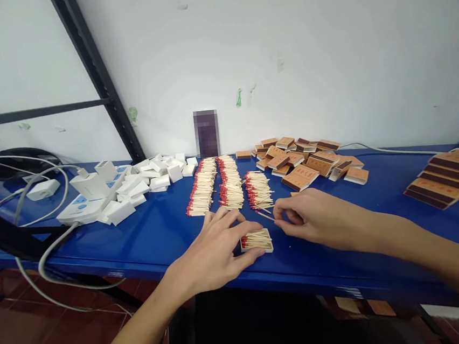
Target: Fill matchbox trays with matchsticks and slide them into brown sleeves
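A small white matchbox tray [270, 248], filled with red-tipped matches, lies near the front of the blue table. My left hand [224, 243] grips its sides between thumb and fingers. Just to the right, my right hand [307, 216] pinches a single match [265, 215] by its plain end, the red head pointing left. Beyond my hands, matches are laid in three rows: a left row [202, 188], a middle row [230, 182] and a shorter right row [258, 188]. Part of the tray is hidden under my left fingers.
White empty trays [149, 177] are heaped at the back left, beside a power strip [82, 205] with plugs and cables. Orange-brown matchbox sleeves [301, 176] are piled at the back right. More sleeves [445, 181] stand stacked at far right. A black metal post [98, 71] rises at left.
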`<state>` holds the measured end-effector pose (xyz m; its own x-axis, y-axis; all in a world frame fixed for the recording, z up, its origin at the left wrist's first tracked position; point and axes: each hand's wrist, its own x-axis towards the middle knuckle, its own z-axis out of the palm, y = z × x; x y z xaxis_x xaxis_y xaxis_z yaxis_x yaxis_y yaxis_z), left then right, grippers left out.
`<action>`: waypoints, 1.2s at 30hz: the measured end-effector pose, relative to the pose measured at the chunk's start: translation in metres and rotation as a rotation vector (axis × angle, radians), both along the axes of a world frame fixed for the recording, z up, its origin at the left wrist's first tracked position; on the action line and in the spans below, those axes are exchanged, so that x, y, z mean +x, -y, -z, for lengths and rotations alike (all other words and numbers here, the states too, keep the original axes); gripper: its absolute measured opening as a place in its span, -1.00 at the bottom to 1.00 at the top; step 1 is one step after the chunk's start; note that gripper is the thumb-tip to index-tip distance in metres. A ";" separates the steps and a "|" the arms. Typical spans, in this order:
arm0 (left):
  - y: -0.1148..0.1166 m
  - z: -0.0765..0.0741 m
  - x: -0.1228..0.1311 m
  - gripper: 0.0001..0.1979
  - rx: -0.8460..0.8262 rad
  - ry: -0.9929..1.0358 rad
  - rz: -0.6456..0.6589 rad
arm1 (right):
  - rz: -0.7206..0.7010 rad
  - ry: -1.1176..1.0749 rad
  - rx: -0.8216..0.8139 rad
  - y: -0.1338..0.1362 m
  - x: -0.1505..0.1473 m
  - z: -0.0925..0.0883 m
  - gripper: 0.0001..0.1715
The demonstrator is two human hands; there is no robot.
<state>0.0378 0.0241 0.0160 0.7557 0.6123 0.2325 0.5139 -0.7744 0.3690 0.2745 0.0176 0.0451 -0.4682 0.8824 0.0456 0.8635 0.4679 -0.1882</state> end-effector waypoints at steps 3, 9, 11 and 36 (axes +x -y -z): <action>0.000 0.001 -0.001 -0.68 0.004 0.016 0.003 | -0.081 0.025 -0.019 0.007 0.003 -0.007 -0.84; -0.009 -0.002 -0.012 -0.78 0.122 0.074 -0.095 | -0.162 0.074 -0.069 0.009 -0.007 -0.014 -0.83; -0.016 -0.002 -0.017 -0.76 0.223 0.036 -0.209 | -0.163 0.081 -0.075 0.008 -0.013 -0.015 -0.83; -0.002 -0.011 -0.010 -0.80 0.060 0.004 -0.075 | 0.031 0.102 0.062 -0.027 0.001 0.019 -0.80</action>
<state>0.0275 0.0262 0.0273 0.7070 0.6524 0.2731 0.5703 -0.7542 0.3255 0.2759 0.0445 0.0261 -0.4460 0.8934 0.0543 0.8908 0.4490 -0.0696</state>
